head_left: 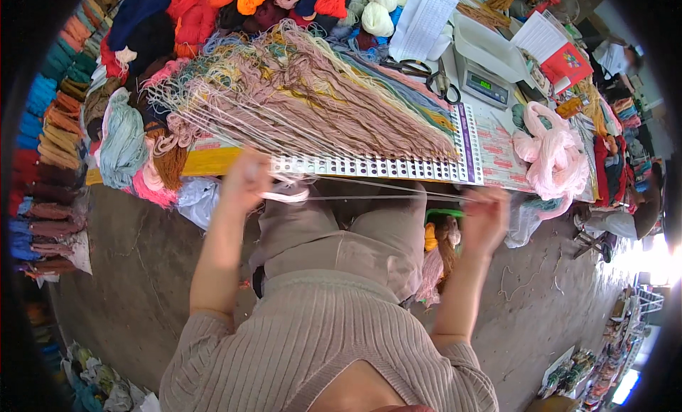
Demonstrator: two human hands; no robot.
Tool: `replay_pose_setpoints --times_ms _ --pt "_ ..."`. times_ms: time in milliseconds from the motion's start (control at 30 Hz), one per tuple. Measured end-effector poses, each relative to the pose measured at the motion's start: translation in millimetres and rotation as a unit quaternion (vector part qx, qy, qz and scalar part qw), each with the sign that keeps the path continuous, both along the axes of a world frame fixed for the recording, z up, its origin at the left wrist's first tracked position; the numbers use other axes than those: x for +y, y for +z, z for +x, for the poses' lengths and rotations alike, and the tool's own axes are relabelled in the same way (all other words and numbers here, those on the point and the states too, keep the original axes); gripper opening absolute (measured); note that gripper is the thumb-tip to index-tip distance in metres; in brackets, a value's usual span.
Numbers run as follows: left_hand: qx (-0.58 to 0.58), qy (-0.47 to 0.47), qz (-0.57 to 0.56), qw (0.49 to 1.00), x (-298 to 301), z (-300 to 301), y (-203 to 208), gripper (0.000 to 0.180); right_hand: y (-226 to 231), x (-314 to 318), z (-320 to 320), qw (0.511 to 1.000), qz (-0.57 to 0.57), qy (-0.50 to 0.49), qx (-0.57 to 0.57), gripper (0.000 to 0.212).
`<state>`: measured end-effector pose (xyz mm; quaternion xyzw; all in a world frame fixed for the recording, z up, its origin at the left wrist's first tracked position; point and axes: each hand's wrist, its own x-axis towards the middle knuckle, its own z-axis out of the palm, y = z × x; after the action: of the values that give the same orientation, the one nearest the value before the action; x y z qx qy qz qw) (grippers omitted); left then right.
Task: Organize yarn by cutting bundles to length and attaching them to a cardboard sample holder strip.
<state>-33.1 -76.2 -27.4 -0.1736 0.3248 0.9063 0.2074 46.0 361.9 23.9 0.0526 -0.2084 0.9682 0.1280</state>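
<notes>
Pale yarn strands (376, 197) stretch between my two hands, just in front of the table edge. My left hand (247, 181), smeared by motion, is closed on their left end, with a pale looped bunch of the yarn beside it. My right hand (486, 217) pinches the other end, fingers drawn together and also blurred. Behind the strands lies a white perforated card strip (369, 167) with a row of holes. Many long mauve, pink, yellow and blue-grey yarns (320, 103) fan out from it across the table.
At the back right stand a digital scale (486, 82) and black scissors (444, 85). A pink skein (554, 153) rests at the table's right end, a grey-blue skein (122, 138) at the left. Coloured yarn heaps (195, 18) line the back. A green-rimmed container (444, 213) stands below.
</notes>
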Motion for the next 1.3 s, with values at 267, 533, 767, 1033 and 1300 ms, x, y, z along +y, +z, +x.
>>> replay_pose_setpoints --times_ms 267,533,767,1033,1300 --pt "0.282 0.038 0.098 0.953 -6.6 11.7 87.4 0.058 28.9 129.9 38.1 0.774 0.390 -0.445 -0.224 0.017" --pt "-0.013 -0.268 0.024 0.963 158.6 -21.8 13.6 0.042 -63.0 -32.4 -74.4 0.774 0.609 0.090 -0.146 0.009" --pt "-0.057 -0.293 -0.040 0.953 191.4 -35.3 5.9 0.037 -87.2 -42.9 -96.5 0.638 0.749 0.071 -0.164 0.022" --pt "0.108 -0.313 -0.331 0.884 212.8 -47.5 -4.9 0.017 -88.8 -42.2 -99.9 0.687 0.696 0.089 -0.190 0.021" --pt "0.243 -0.302 -0.466 0.795 201.5 -46.8 -1.6 0.017 -89.9 -43.6 -101.8 0.723 0.654 0.133 -0.176 0.020"
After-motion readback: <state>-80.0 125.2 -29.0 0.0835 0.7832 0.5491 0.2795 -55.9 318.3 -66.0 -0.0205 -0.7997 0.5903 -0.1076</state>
